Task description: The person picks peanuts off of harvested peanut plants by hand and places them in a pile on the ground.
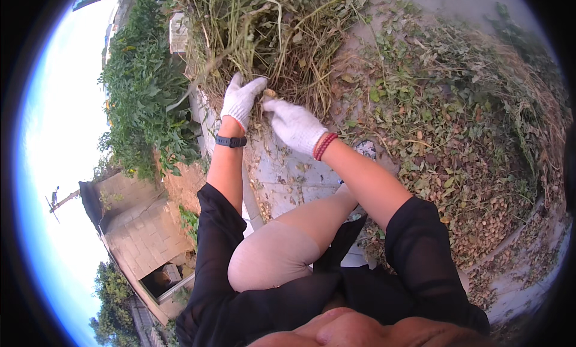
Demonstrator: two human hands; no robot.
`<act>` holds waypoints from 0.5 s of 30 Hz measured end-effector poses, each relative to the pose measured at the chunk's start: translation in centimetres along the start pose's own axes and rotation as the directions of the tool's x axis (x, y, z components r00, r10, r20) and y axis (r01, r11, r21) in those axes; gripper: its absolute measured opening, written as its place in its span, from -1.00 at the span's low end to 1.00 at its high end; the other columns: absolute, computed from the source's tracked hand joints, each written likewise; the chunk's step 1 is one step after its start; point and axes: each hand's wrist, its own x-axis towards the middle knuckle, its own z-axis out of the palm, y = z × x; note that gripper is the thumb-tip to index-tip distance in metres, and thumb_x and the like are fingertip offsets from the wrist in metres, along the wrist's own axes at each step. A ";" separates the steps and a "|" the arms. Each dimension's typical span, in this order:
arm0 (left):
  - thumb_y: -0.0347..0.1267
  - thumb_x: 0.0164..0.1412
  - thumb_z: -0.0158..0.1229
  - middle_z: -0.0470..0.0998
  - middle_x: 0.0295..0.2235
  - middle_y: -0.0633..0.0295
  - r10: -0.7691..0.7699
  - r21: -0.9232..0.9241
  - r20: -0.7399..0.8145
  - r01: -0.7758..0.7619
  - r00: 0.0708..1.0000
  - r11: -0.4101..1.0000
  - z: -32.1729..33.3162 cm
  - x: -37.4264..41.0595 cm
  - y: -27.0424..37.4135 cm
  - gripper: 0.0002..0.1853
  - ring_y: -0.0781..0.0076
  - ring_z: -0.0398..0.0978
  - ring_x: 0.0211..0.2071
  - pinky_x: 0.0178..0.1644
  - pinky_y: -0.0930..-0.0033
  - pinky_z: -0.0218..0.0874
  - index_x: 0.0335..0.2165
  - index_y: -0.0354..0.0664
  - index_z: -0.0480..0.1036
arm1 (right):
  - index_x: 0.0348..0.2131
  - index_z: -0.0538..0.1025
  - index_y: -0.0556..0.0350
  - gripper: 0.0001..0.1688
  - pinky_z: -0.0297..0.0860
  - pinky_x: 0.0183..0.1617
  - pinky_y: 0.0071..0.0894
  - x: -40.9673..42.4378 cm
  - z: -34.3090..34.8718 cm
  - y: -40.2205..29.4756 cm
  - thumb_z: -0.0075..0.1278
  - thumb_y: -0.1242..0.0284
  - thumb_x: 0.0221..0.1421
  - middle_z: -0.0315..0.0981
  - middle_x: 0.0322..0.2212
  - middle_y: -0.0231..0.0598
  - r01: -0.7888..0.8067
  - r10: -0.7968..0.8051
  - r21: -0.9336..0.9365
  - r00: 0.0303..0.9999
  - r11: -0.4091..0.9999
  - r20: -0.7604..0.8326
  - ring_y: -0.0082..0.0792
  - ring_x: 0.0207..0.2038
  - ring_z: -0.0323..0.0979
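Note:
My left hand, in a white knitted glove, is at the lower edge of a heap of pulled peanut plants. Its thumb stands apart from the fingers, and dry stems partly cover the fingertips. To its right, my right hand wears a matching glove and is slightly blurred, its fingers pointing toward the left hand. A tan peanut pod shows just above the right fingertips, between both hands. Whether either hand grips a stem or the pod is hidden by the gloves and stems.
Loose peanuts mixed with leaves cover the ground at right, beside wilted vines. Scattered pods lie on the pale paving below my hands. Green plants and a block-walled shed stand at left.

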 end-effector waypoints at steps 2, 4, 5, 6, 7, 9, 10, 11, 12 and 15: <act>-0.44 0.19 0.14 0.59 -0.47 0.08 -0.091 0.014 0.093 0.090 0.992 0.996 -1.7 0.5 -0.2 -0.70 0.40 0.51 -0.62 -0.59 0.47 0.34 -0.12 -0.32 0.34 | -0.23 0.48 0.15 -0.81 0.37 -0.13 -0.32 0.6 -0.3 0.9 -0.07 0.48 0.15 0.48 -0.33 -0.08 -0.278 0.288 0.201 0.958 0.939 -0.018 -0.27 -0.31 0.42; -0.39 0.23 0.10 0.59 -0.47 0.07 -0.088 -0.006 0.116 0.089 0.989 0.996 -2.5 0.7 -0.2 -0.78 0.40 0.49 -0.64 -0.62 0.46 0.34 -0.18 -0.28 0.38 | -0.35 0.48 0.13 -0.89 0.37 -0.36 -0.47 1.7 -1.1 1.9 0.00 0.45 0.17 0.43 -0.44 -0.24 -0.448 0.523 0.543 0.852 0.711 0.018 -0.48 -0.48 0.34; -0.38 0.24 0.08 0.58 -0.46 0.06 -0.082 -0.005 0.120 0.083 0.989 0.997 -2.7 0.7 -0.3 -0.79 0.38 0.49 -0.64 -0.63 0.44 0.33 -0.21 -0.31 0.41 | -0.34 0.48 0.15 -0.85 0.37 -0.42 -0.49 2.1 -1.2 2.4 0.00 0.42 0.19 0.43 -0.44 -0.27 -0.471 0.592 0.733 0.798 0.491 0.116 -0.50 -0.50 0.34; -0.36 0.26 0.06 0.57 -0.46 0.05 -0.078 -0.003 0.123 0.079 0.989 0.997 -2.8 0.6 -0.5 -0.78 0.36 0.48 -0.65 -0.64 0.42 0.32 -0.24 -0.34 0.44 | -0.34 0.48 0.17 -0.82 0.36 -0.43 -0.49 2.3 -1.2 2.1 0.00 0.39 0.20 0.43 -0.47 -0.29 -0.445 0.574 0.777 0.808 0.446 0.134 -0.51 -0.52 0.33; -0.35 0.28 0.04 0.57 -0.46 0.04 -0.071 0.001 0.128 0.071 0.989 0.997 -3.0 0.5 -0.5 -0.76 0.35 0.47 -0.65 -0.64 0.40 0.32 -0.27 -0.36 0.47 | -0.34 0.48 0.19 -0.78 0.36 -0.45 -0.49 2.8 -1.4 1.1 0.00 0.37 0.21 0.42 -0.49 -0.30 -0.414 0.552 0.818 0.821 0.398 0.147 -0.53 -0.53 0.32; -0.39 0.21 0.10 0.60 -0.42 0.12 -0.047 0.044 0.145 0.041 0.988 0.998 -3.8 0.7 -1.1 -0.80 0.39 0.54 -0.50 -0.42 0.42 0.39 -0.26 -0.31 0.47 | -0.36 0.51 0.18 -0.68 0.36 -0.47 -0.48 3.5 -0.7 -0.3 0.02 0.26 0.21 0.49 -0.56 -0.34 -0.367 0.522 0.858 0.841 0.360 0.140 -0.55 -0.58 0.30; -0.39 0.20 0.10 0.60 -0.41 0.13 0.024 0.086 0.136 -0.036 0.990 0.996 -4.1 1.0 -1.8 -0.80 0.40 0.54 -0.44 -0.34 0.41 0.39 -0.26 -0.32 0.49 | -0.39 0.52 0.18 -0.65 0.37 -0.43 -0.46 3.6 -0.4 -0.8 0.02 0.22 0.21 0.50 -0.57 -0.33 -0.361 0.413 0.787 0.898 0.501 0.149 -0.52 -0.56 0.34; -0.40 0.20 0.10 0.60 -0.39 0.15 0.095 0.128 0.131 -0.112 0.987 0.985 -4.6 1.3 -2.5 -0.80 0.41 0.55 -0.38 -0.27 0.40 0.39 -0.27 -0.33 0.50 | -0.42 0.54 0.17 -0.61 0.39 -0.39 -0.43 3.7 -0.2 -1.3 0.02 0.18 0.21 0.52 -0.57 -0.33 -0.330 0.298 0.703 0.939 0.630 0.173 -0.49 -0.54 0.37; -0.41 0.17 0.11 0.60 -0.34 0.19 0.013 0.026 0.141 -0.017 0.990 1.000 -4.5 1.4 -2.4 -0.80 0.44 0.53 -0.27 -0.11 0.40 0.32 -0.29 -0.34 0.53 | -0.45 0.56 0.18 -0.58 0.41 -0.29 -0.36 4.4 0.5 -1.5 0.01 0.16 0.19 0.57 -0.53 -0.26 -0.253 0.252 0.647 0.963 0.719 0.096 -0.40 -0.47 0.46; -0.42 0.18 0.11 0.60 -0.33 0.18 0.085 0.097 0.113 -0.096 0.990 0.991 -4.1 0.8 -2.4 -0.78 0.43 0.53 -0.26 -0.12 0.41 0.33 -0.23 -0.35 0.49 | -0.46 0.57 0.20 -0.58 0.41 -0.22 -0.34 4.3 0.1 -0.8 0.02 0.17 0.15 0.57 -0.51 -0.18 -0.241 0.245 0.476 0.968 0.846 0.055 -0.33 -0.42 0.50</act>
